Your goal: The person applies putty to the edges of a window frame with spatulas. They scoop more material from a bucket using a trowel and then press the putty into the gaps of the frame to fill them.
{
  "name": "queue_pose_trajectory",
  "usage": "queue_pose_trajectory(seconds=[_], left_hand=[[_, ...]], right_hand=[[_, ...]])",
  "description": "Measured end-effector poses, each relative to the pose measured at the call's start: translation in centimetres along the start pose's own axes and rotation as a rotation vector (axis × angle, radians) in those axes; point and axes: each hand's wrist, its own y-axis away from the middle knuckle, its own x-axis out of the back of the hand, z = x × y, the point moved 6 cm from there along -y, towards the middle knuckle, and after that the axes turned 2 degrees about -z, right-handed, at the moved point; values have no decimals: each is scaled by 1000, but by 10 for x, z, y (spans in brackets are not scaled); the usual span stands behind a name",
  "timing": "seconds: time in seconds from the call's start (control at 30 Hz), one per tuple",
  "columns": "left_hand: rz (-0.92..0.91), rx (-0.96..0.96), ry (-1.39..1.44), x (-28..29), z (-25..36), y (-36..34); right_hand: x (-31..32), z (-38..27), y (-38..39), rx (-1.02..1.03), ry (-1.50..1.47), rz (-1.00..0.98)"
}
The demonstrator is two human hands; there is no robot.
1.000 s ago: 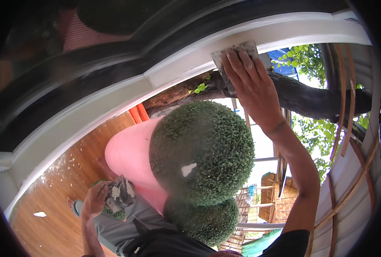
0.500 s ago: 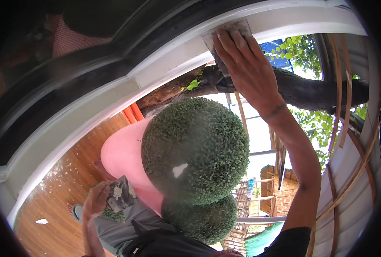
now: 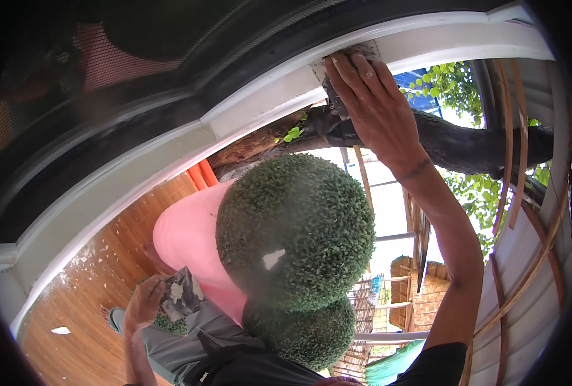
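My right hand (image 3: pixel 383 119) is raised at the upper middle, its fingers pressed over a thin flat putty scraper (image 3: pixel 330 91). The scraper lies against the underside of a white window frame (image 3: pixel 260 100), and my palm hides much of it. Low on the left, my left hand (image 3: pixel 145 302) grips a grey, smeared putty plate (image 3: pixel 184 309) by its edge. Lumps of off-white putty (image 3: pixel 177 293) sit on that plate.
A pink planter (image 3: pixel 186 225) with a round clipped bush (image 3: pixel 299 231) stands below the frame, with a second bush (image 3: pixel 311 331) beside it. White crumbs (image 3: pixel 61 330) lie on the wooden floor (image 3: pixel 115 257). A dark tree trunk (image 3: pixel 466 138) crosses behind my right arm.
The view has shifted slightly, so the frame shows a little lower and farther right. My right fingers look more bent over the scraper, which stays against the frame. The left hand has barely moved.
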Motion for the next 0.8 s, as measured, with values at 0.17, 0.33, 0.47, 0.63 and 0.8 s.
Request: queue_pose_trajectory(seconds=[0.17, 0.33, 0.47, 0.63, 0.8], left_hand=[[12, 5, -22, 1, -2, 1], [8, 22, -28, 4, -8, 0], [26, -48, -96, 11, -7, 0], [11, 11, -83, 13, -7, 1], [3, 61, -25, 8, 2, 2]], right_hand=[[0, -2, -3, 22, 50, -2], [5, -17, 20, 39, 11, -74], [17, -24, 32, 30, -76, -125], [11, 12, 19, -34, 57, -2], [1, 30, 9, -25, 82, 2]])
